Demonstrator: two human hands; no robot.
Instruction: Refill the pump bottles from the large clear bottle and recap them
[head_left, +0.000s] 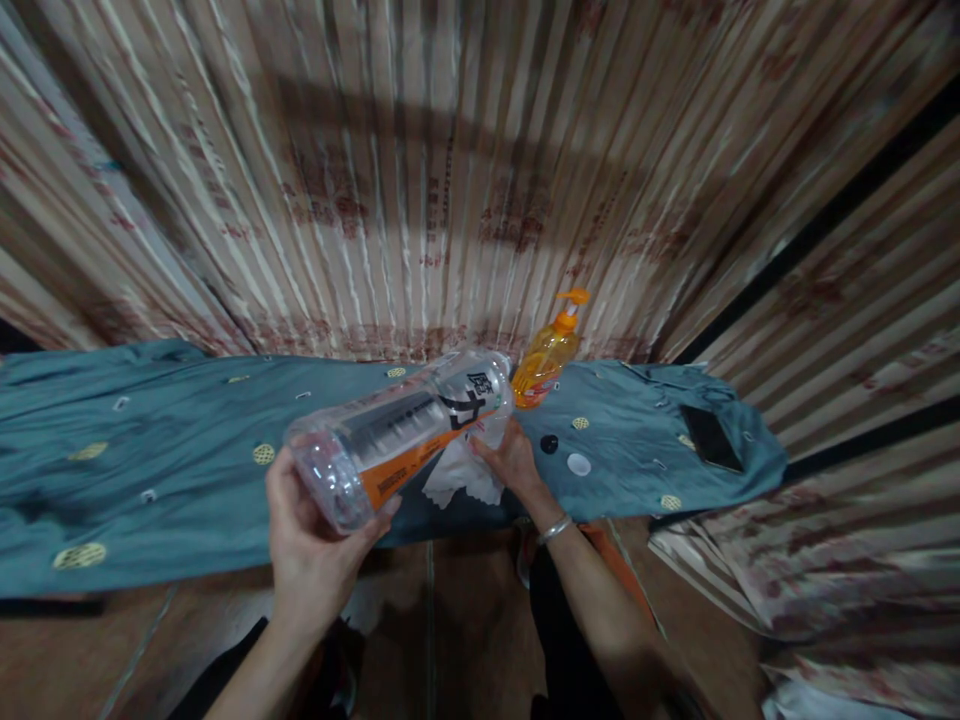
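A large clear plastic bottle (pixel 405 420) with an orange, black and silver label is held tilted above the cloth-covered bench. My left hand (pixel 311 540) is wrapped round its base end, at the lower left. Close to the neck end, my right hand (pixel 514 460) pinches a crumpled white tissue (pixel 465 475) against the bottle's side. The bottle's mouth is hard to make out. Just beyond the neck stands an orange pump bottle (pixel 546 365), with yellow-orange liquid in it.
A teal patterned cloth (pixel 180 450) covers the long narrow bench. On it lie a black round cap (pixel 550 444), a white round disc (pixel 579 464) and a dark phone (pixel 711 438) at the right. Pleated curtains (pixel 450 200) hang behind, and tiled floor (pixel 442 620) shows below.
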